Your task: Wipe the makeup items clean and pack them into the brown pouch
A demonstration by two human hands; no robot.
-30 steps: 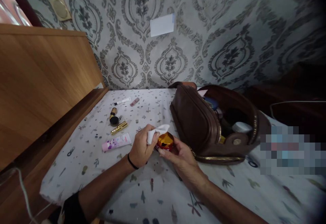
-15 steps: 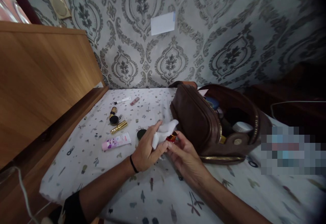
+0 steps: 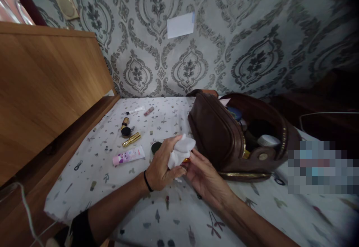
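Observation:
My left hand (image 3: 162, 167) is closed on a crumpled white wipe (image 3: 181, 150), pressing it against a small shiny red-and-gold item (image 3: 186, 160). The fingers of my right hand (image 3: 202, 172) hold that item from the other side; most of it is hidden, so its kind is unclear. Just behind my left hand sits a dark round lid (image 3: 156, 148). A pink-and-white tube (image 3: 128, 155) lies to the left, with a gold lipstick (image 3: 131, 139) beyond it. To the right stands an open brown bag (image 3: 215, 131) with toiletries inside.
Farther back on the patterned sheet (image 3: 98, 179) lie a black-capped jar (image 3: 126, 131), a gold-and-black tube (image 3: 125, 122), a thin white tube (image 3: 135, 110) and a small pink tube (image 3: 149, 111). A wooden cabinet (image 3: 53, 86) borders the left side; patterned wallpaper (image 3: 159, 60) rises behind.
The wipe has shifted and now covers more of the red-and-gold item. My left hand has turned slightly over it, and both hands keep their hold.

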